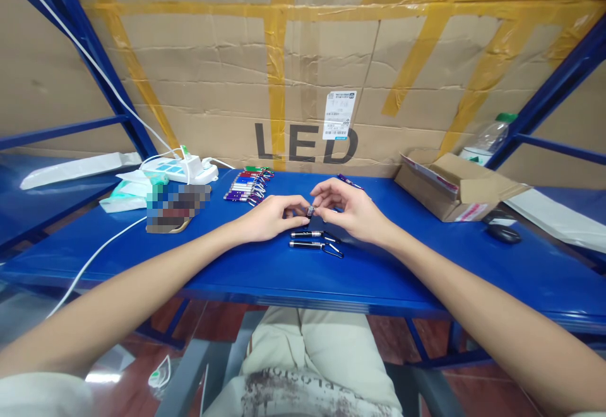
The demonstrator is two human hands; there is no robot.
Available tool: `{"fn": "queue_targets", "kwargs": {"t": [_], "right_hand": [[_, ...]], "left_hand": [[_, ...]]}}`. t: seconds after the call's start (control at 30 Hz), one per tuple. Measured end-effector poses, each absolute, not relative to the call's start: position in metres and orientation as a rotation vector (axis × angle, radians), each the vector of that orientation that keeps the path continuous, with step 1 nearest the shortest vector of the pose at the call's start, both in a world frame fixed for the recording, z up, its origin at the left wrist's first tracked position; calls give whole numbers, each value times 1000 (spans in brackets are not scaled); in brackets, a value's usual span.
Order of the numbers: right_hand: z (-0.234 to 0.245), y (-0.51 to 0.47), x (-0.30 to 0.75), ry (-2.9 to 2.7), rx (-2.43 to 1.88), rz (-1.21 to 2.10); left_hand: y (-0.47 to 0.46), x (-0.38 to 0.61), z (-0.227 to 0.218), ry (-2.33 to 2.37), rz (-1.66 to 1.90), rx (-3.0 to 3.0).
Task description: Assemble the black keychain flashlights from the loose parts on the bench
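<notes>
Between my two hands, above the middle of the blue table, a small black penlight (310, 213) is held at the fingertips. My left hand (271, 219) pinches it between thumb and fingers from the left. From the right, my right hand (351, 212) closes on it with thumb and bent fingers, which partly cover it. Just below lie two more black penlights, an upper one (307, 234) and a lower one (307, 245), each with a black carabiner clip pointing right. Behind my left hand is a row of colored penlights (242, 187) with clips.
A purple penlight (349, 181) lies behind my right hand. Left on the table (237, 272) are a power strip (177, 168), a tissue pack (130, 191) and a pixelated item (177, 210). On the right are an open cardboard box (454, 183) and a black mouse (504, 233). Cardboard (199, 89) stands behind.
</notes>
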State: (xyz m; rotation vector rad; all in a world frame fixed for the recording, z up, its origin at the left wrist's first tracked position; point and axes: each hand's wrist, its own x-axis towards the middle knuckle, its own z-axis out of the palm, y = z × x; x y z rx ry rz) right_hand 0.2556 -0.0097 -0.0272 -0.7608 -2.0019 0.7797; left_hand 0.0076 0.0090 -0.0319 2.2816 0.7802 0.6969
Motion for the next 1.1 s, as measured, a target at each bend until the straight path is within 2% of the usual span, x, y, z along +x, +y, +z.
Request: {"fn": "queue_targets", "kwargs": {"t": [1.1], "right_hand": [[-25,-14,252,-2020,-786,724]], "left_hand": [[2,12,-31,846,758,2329]]}}
